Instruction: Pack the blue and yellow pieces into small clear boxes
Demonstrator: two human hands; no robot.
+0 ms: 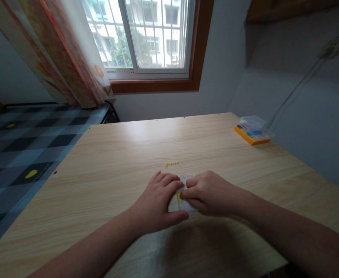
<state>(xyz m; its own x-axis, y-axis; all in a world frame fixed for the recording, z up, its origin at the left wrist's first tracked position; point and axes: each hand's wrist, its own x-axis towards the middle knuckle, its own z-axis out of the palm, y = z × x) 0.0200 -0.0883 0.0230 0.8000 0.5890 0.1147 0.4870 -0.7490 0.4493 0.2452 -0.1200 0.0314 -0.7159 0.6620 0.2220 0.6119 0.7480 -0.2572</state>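
My left hand (161, 197) lies on the table, curved around the left side of a small clear plastic case (173, 206), with its thumb at the near edge and its fingers at the far edge. From the right, my right hand (208, 194) reaches over the case with its fingers bent. A fingertip of that hand touches a small yellow piece (179, 197) at the case; whether it is pinched is hidden. Just beyond the hands, several tiny yellow pieces (173, 163) lie in a row on the wood.
On the light wooden table (105, 185), an orange box (252, 137) with a raised clear lid stands at the back right. A bed with a checked cover (36, 154) adjoins the left side. Beyond the table are a window (158, 38) and a curtain (71, 54).
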